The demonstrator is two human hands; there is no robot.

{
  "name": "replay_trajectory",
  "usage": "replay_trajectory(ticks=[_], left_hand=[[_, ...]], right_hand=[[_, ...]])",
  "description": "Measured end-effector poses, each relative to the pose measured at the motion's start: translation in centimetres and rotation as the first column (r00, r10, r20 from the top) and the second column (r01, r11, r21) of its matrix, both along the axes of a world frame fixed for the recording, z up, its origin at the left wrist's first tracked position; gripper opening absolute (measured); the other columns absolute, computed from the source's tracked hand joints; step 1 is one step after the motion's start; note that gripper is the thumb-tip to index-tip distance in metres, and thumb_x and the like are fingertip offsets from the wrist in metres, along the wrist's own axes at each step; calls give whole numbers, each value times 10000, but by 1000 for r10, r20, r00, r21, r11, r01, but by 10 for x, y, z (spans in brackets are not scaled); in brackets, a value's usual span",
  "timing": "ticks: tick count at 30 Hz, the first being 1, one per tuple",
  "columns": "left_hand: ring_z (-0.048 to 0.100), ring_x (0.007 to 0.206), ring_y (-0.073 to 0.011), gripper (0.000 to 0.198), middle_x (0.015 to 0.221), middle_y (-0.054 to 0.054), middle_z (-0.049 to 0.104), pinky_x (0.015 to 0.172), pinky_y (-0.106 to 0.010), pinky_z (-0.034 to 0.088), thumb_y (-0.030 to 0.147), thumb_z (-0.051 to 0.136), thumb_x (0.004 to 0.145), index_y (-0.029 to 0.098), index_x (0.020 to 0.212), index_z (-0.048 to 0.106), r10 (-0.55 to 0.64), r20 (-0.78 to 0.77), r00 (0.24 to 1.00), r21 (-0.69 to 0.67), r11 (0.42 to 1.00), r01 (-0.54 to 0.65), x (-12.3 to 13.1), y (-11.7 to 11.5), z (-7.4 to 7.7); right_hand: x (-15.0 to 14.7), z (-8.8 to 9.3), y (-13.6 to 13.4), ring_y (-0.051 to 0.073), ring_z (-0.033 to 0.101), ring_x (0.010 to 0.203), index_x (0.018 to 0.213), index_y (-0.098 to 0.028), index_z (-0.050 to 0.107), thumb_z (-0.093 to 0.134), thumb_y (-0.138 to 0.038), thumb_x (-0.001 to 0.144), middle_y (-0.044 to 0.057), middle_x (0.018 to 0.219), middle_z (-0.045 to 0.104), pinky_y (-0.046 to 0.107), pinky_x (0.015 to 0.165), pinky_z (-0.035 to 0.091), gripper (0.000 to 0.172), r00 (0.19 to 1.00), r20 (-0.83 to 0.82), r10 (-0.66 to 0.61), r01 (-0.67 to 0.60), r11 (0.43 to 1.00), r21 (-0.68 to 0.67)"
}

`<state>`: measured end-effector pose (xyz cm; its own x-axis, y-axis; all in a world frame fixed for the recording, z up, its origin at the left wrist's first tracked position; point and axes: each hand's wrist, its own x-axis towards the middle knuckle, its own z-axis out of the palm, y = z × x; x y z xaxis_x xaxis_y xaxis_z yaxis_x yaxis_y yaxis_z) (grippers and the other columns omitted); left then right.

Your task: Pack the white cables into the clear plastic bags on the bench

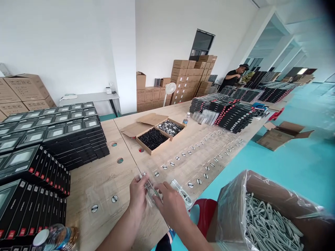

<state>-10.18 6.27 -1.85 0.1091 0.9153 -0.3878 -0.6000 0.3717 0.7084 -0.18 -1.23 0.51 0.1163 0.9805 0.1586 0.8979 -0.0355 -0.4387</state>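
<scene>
My left hand (138, 193) is closed near the front of the table, its thumb and fingers pinching a white cable (143, 175) by its connector ends. A clear plastic bag (149, 199) lies around the cable, between my two hands. My right hand (172, 204) closes its fingertips on the bag from the right; its exact grip is partly hidden by the fingers. Just beyond my right hand, a bunch of coiled white cables (184, 194) rests on the table edge. Flat clear bags with round black-and-white labels (190, 185) lie in rows to the right.
Open cartons hold small black parts (153, 138) and silvery packets (169, 128). Black boxes (75, 139) are stacked at left, more (232, 115) at far right. A lined carton of cables (272, 223) stands by a red stool (205, 218). A person (231, 78) works farther back.
</scene>
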Motion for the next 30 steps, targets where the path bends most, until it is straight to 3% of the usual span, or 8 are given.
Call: replay_trajectory(ticks=[7, 9, 13, 15, 18, 22, 27, 30], left_hand=[[659, 620, -173, 328, 662, 10, 629, 518, -247, 478, 311, 841, 613, 187, 768, 580, -53, 156, 986, -53, 997, 62, -8, 5, -5], [667, 644, -175, 303, 676, 5, 633, 551, -257, 505, 290, 833, 633, 187, 770, 584, -60, 185, 981, -65, 995, 73, -7, 4, -2], [649, 663, -145, 238, 685, 10, 631, 739, -313, 565, 255, 813, 673, 181, 746, 599, -40, 221, 975, -56, 997, 53, -3, 2, 3], [633, 656, -130, 214, 682, 14, 627, 797, -331, 566, 242, 805, 683, 183, 736, 607, -33, 226, 974, -43, 998, 44, -3, 1, 4], [620, 645, -128, 204, 670, 21, 617, 797, -338, 566, 223, 806, 668, 194, 724, 613, -24, 217, 976, -32, 999, 32, -3, 0, 4], [605, 613, -128, 242, 647, 27, 614, 740, -318, 554, 238, 828, 622, 196, 693, 601, -37, 161, 986, 0, 999, 37, -7, -3, 4], [593, 584, -122, 271, 616, 13, 636, 595, -244, 477, 304, 833, 625, 175, 684, 602, -227, 54, 972, 15, 974, 226, -10, -16, 3], [595, 577, -121, 282, 604, 14, 642, 583, -240, 457, 295, 839, 603, 171, 662, 593, -261, 52, 964, 9, 965, 261, -9, -23, -1]], right_hand=[[20, -27, -13, 271, 558, 1166, 1042, -303, 734, 551, -406, 906, 92, 1239, 587, 414, 944, 492, 250, 868, -496, 5, 53, 993, 103], [20, -31, -14, 285, 545, 1202, 1076, -299, 725, 598, -480, 870, 98, 1303, 563, 421, 956, 492, 301, 729, -685, -8, 77, 994, 71], [14, -39, -13, 248, 624, 1066, 1310, -303, 545, 677, -531, 805, 109, 1325, 562, 417, 901, 519, 570, 291, -955, -60, 135, 991, -21], [10, -44, -11, 225, 646, 948, 1334, -272, 500, 702, -526, 782, 99, 1173, 632, 400, 835, 531, 641, 193, -979, -73, 119, 992, -50], [2, -56, -9, 211, 627, 828, 1234, -214, 558, 715, -523, 756, 53, 898, 651, 370, 769, 522, 590, 285, -957, -56, 175, 984, -6], [2, -63, -7, 196, 600, 756, 1158, -186, 589, 672, -477, 787, 29, 796, 619, 350, 719, 504, 478, 469, -881, -61, 140, 990, 6], [25, -39, -1, 188, 608, 845, 1206, -193, 578, 701, -417, 765, 33, 907, 629, 330, 764, 504, 509, 551, -834, -12, -60, 997, -54], [30, -25, 3, 146, 567, 720, 1233, -210, 570, 684, -342, 774, -16, 806, 609, 285, 680, 469, 491, 701, -713, -7, -102, 989, -111]])
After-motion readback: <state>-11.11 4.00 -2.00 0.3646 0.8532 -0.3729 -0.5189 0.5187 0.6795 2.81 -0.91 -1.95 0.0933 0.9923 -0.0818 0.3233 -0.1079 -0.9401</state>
